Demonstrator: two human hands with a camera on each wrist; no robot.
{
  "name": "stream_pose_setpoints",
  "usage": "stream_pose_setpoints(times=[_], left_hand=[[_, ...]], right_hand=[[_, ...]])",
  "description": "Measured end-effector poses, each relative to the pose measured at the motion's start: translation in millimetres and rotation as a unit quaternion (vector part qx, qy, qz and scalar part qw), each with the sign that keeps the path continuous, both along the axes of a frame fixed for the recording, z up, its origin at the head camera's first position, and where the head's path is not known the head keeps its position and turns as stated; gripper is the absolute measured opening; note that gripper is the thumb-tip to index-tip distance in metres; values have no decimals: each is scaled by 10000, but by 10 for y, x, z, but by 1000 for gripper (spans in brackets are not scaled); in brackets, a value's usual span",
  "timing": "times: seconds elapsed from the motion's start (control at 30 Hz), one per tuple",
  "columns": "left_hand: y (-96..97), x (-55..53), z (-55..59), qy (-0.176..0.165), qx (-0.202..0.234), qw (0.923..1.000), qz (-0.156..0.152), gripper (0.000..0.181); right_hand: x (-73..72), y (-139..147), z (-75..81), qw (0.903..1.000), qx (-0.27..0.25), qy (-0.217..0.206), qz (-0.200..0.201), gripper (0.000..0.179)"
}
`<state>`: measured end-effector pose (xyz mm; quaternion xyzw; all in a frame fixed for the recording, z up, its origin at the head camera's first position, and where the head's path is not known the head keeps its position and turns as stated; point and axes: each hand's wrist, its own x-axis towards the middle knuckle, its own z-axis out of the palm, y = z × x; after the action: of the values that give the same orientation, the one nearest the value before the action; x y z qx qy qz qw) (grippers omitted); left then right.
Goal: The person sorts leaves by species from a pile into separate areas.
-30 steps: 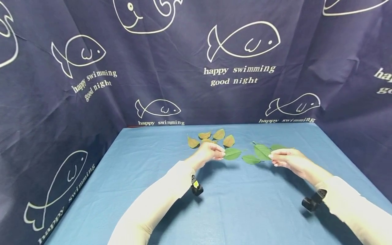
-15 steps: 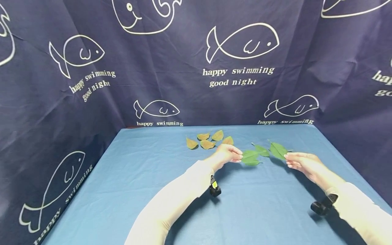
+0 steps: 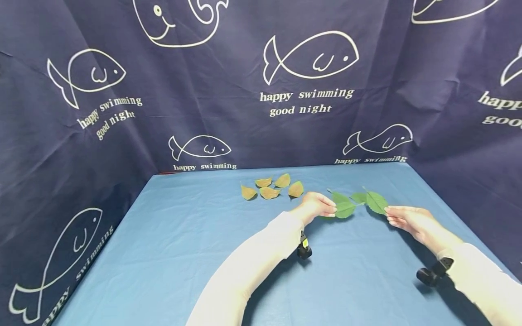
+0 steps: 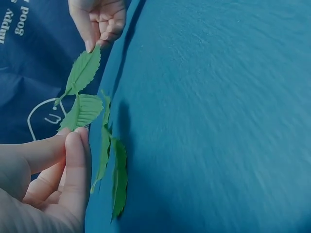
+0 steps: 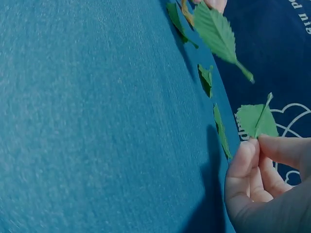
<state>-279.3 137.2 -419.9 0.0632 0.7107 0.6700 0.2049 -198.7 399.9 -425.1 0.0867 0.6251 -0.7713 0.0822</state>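
Note:
Between thumb and fingers, my left hand [image 3: 317,206] pinches a green leaf [image 3: 345,209] by one end, its stem toward the right. My right hand [image 3: 411,222] pinches a second green leaf [image 3: 376,202], stem up and to the left. In the left wrist view the left-hand leaf [image 4: 84,110] overlaps the right-hand leaf [image 4: 83,72]. From the right wrist both leaves show apart, the left-hand leaf [image 5: 215,31] above the right-hand leaf [image 5: 255,119]. More green leaves [image 3: 359,197] lie on the blue cloth behind and below them, partly hidden by the hands and held leaves.
Several yellow-brown leaves [image 3: 269,193] lie in a cluster left of the left hand. A blue cloth [image 3: 183,253] covers the table. Dark blue curtains [image 3: 228,113] with white fish prints stand behind and at both sides. Each wrist carries a small black camera [image 3: 304,249].
Both hands have moved to the right, each with its leaf; the left hand travelled farther. It has come away from the yellow-brown leaves, which now show fully. The head view has turned slightly right.

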Motion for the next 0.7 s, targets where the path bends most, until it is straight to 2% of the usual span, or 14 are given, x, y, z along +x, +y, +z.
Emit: stream_pose_setpoints(times=[0.33, 0.5, 0.7], left_hand=[[318, 119, 16, 173, -442, 9981, 397, 13], [399, 117, -6, 300, -778, 9954, 465, 10], [498, 84, -46, 408, -1347, 9884, 570, 9]], right_hand=[[-7, 32, -20, 9974, 545, -414, -223, 33], [-1, 42, -25, 9945, 839, -529, -347, 32], [1, 53, -35, 9910, 1149, -538, -421, 27]])
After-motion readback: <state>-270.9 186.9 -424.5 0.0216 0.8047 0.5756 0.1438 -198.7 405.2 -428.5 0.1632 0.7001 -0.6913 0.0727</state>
